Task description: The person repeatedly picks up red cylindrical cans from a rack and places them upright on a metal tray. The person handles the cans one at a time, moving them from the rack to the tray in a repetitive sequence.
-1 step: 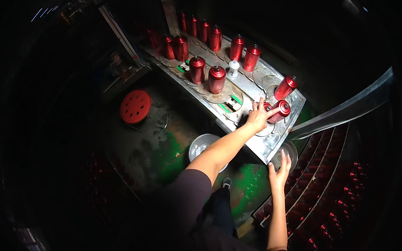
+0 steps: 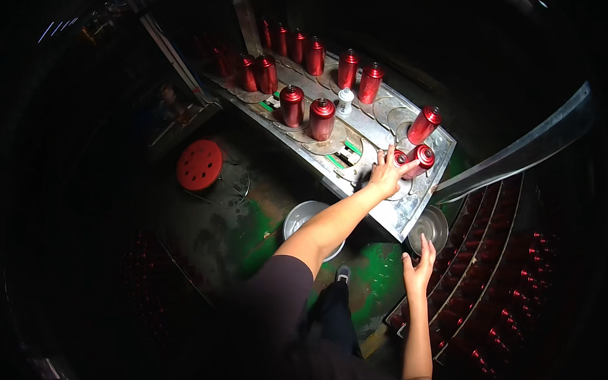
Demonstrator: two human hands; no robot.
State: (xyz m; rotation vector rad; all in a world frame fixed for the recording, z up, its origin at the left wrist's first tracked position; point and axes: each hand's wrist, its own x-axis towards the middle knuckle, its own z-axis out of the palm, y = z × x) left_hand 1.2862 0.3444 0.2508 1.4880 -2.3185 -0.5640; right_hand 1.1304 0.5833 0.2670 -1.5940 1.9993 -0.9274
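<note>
My left hand [image 2: 385, 179] reaches over the near right end of a metal table, fingers spread apart. A shiny red metal bottle [image 2: 400, 158] stands between its fingers and thumb, its lower body hidden by the hand. The thumb overlaps a second red bottle [image 2: 421, 156] just to the right. Farther back stands another red bottle [image 2: 424, 124]. My right hand [image 2: 417, 270] hangs off the table's near corner, fingers apart and holding nothing.
Several red bottles stand on round plates along the table [image 2: 393, 220], beside a small white bottle-shaped piece [image 2: 344, 101]. Basins [image 2: 297, 222] sit below. A red stool [image 2: 199, 165] is left. Racks of red bottles [image 2: 478, 274] and a curved metal strip [image 2: 524, 152] lie right.
The whole view has shifted slightly, and the table and bottles appear a little farther left. Both hands keep nearly the same places.
</note>
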